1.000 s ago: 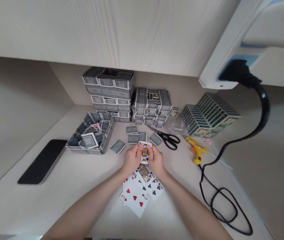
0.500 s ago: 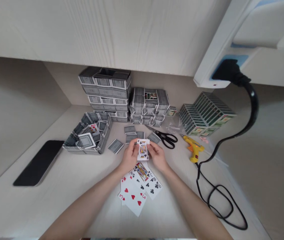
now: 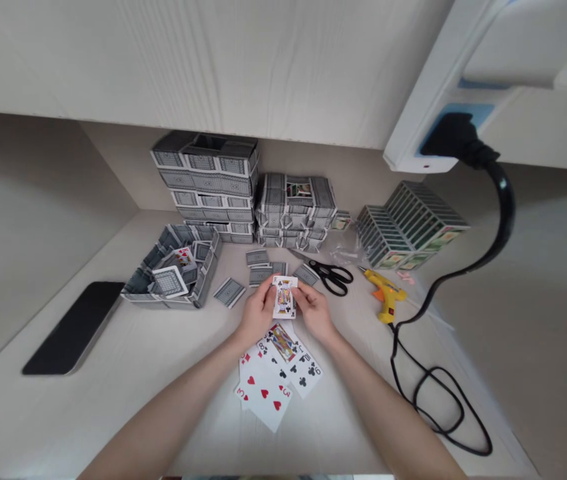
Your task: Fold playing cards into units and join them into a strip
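Note:
Both my hands grip one king of clubs playing card (image 3: pixel 284 298), face up above the table. My left hand (image 3: pixel 259 308) pinches its left edge and my right hand (image 3: pixel 312 307) its right edge. Whether more cards lie behind it, I cannot tell. Just below the hands, loose face-up cards (image 3: pixel 264 395) overlap on the table, among them a three of hearts and several clubs. Beyond my hands lie face-down cards (image 3: pixel 229 292) with grey patterned backs. Left of them stands an open box built of cards (image 3: pixel 202 291), holding loose cards.
Black-handled scissors (image 3: pixel 334 277) and a yellow glue gun (image 3: pixel 386 295) with a black cable (image 3: pixel 397 360) lie to the right. Stacked card boxes (image 3: pixel 208 180) and striped card packs (image 3: pixel 416 223) stand at the back. A phone (image 3: pixel 74 327) lies left. A power strip (image 3: pixel 428 143) hangs above.
The whole view has shifted very slightly. Both hands keep hold of the king of clubs in nearly the same place.

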Demonstrator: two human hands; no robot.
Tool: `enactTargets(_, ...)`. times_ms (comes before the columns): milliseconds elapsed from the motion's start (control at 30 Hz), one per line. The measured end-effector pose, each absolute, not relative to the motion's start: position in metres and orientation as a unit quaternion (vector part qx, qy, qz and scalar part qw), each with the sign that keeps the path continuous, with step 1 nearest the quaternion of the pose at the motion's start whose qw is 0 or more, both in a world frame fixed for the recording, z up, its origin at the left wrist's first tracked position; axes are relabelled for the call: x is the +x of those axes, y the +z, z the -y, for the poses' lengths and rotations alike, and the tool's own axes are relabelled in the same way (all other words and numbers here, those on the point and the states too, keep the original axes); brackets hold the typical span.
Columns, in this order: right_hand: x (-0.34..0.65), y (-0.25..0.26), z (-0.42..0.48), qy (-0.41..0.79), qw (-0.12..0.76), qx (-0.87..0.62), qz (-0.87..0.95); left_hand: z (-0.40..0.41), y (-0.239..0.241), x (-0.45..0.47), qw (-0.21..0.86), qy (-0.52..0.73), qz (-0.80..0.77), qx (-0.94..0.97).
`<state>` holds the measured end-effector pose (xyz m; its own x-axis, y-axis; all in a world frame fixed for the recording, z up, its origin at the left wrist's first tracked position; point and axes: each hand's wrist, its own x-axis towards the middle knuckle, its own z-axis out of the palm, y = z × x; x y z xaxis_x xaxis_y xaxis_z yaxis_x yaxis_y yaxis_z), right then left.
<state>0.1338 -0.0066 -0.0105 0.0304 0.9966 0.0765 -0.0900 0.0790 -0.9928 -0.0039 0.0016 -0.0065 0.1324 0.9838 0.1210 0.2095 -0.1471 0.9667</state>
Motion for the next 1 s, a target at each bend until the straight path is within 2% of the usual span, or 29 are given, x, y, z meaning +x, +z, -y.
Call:
enactTargets(233,0.132,-0.004,0.011,0.553,0.543,-0.465,0.429,-0.002,-0.009,-0.003,0.506,0.450,-0.472,0.564)
enactTargets(533,0.132,-0.001,0.011,0.574,0.534,-0.459,0.418,-0.001,-0.001,-0.004,0.538,0.457,-0.464,0.535)
enactTargets(1000,0.130,-0.002,0.012,0.649,0.532,-0.414,0.352,-0.002,0.004,-0.004,0.512,0.470,-0.475,0.539)
